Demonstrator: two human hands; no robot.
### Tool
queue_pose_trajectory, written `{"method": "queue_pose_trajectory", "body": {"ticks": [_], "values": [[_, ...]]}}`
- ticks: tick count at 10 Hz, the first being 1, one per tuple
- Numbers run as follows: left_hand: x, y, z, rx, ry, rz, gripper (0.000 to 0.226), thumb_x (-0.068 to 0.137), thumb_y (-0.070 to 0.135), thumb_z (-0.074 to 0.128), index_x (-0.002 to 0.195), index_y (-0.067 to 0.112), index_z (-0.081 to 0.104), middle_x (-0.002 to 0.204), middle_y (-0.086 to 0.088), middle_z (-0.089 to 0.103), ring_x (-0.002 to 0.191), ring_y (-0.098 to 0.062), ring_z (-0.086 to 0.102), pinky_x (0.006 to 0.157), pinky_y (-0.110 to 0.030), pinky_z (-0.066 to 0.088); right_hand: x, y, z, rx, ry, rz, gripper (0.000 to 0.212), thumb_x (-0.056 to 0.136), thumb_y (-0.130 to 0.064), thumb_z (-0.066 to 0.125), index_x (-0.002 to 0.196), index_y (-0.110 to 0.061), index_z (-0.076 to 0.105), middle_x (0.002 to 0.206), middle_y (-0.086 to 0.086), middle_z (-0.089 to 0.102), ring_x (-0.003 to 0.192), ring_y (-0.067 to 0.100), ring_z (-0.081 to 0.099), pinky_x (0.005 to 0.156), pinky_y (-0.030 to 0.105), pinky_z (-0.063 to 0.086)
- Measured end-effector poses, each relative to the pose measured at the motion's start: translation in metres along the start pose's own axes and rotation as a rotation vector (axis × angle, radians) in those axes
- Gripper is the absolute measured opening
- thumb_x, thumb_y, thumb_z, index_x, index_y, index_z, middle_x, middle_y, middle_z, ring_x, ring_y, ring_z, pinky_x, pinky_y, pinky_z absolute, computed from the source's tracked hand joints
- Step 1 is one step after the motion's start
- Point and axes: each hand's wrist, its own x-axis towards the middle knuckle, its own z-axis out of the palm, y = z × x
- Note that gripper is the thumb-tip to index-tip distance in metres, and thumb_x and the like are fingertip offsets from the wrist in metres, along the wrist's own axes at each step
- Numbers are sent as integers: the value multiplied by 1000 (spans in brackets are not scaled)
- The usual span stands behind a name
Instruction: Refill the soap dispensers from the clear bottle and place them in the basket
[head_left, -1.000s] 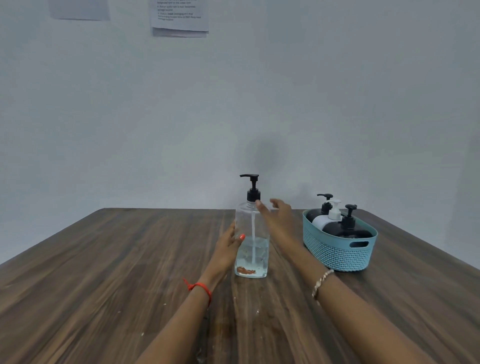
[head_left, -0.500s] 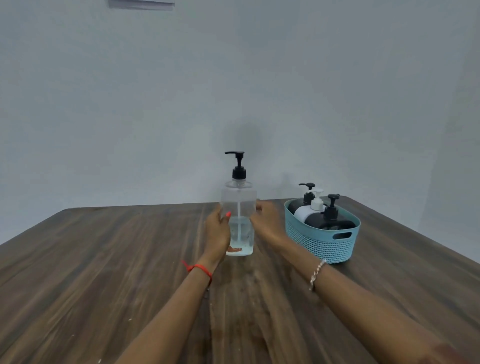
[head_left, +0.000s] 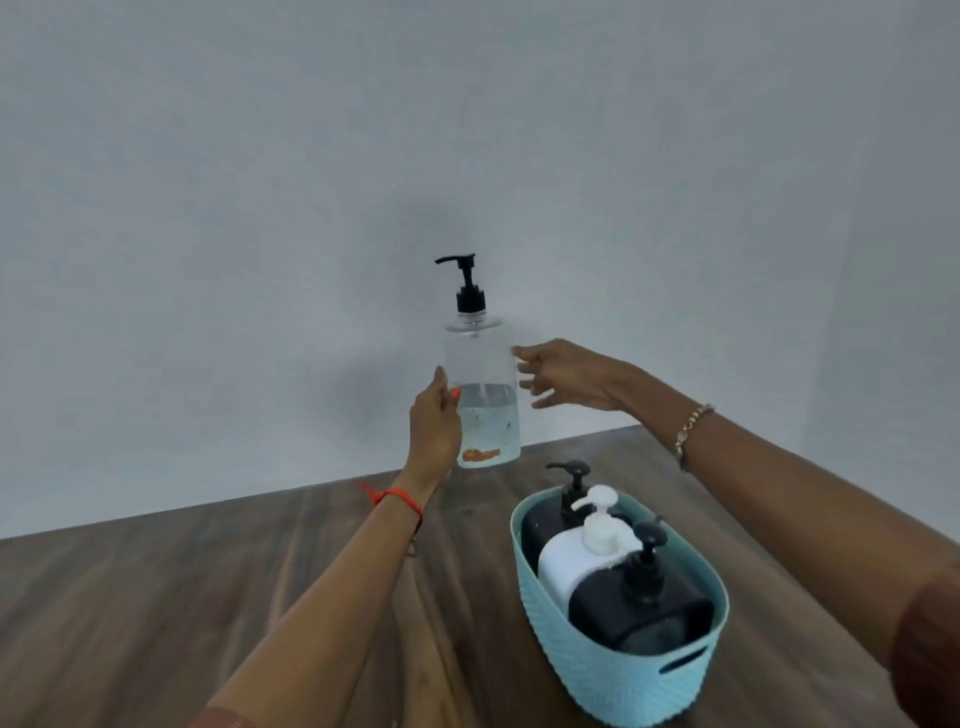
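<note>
The clear bottle with a black pump is lifted off the table, upright, roughly half full of clear liquid with orange bits at the bottom. My left hand grips its lower left side. My right hand is beside the bottle's upper right, fingers spread and touching or nearly touching it. A light blue basket on the table at the lower right holds two black dispensers and one white dispenser, all with pumps on.
The dark wooden table runs across the bottom, ending at a plain grey wall behind the bottle.
The bottle has been lifted off the table by my left hand. My right hand has come off its side and opened. The view has shifted, with the basket now closer and lower.
</note>
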Motion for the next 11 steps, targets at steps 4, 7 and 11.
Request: {"method": "queue_pose_trajectory", "body": {"ticks": [4, 7, 11], "values": [[41, -96, 83, -229, -16, -374, 41, 94, 6, 51, 134, 9, 48, 129, 0, 57, 96, -1, 63, 81, -15, 53, 79, 118, -34, 184, -74, 140, 71, 87, 12, 40, 145, -27, 27, 146, 1, 40, 130, 17, 42, 84, 24, 44], [38, -129, 94, -213, 7, -440, 44, 91, 3, 54, 135, 4, 46, 127, 0, 56, 109, -13, 58, 85, -17, 49, 87, 141, -22, 277, -111, 180, 80, 87, 17, 38, 147, -28, 10, 154, 5, 21, 141, 24, 25, 111, 43, 31], [8, -90, 73, -94, -255, -539, 66, 96, 38, 44, 150, 16, 14, 145, -4, 43, 132, -20, 43, 109, -28, 31, 48, 147, -9, 214, -109, 274, 69, 93, -24, 52, 147, -12, 12, 153, 7, 26, 138, 24, 30, 113, 43, 27]]}}
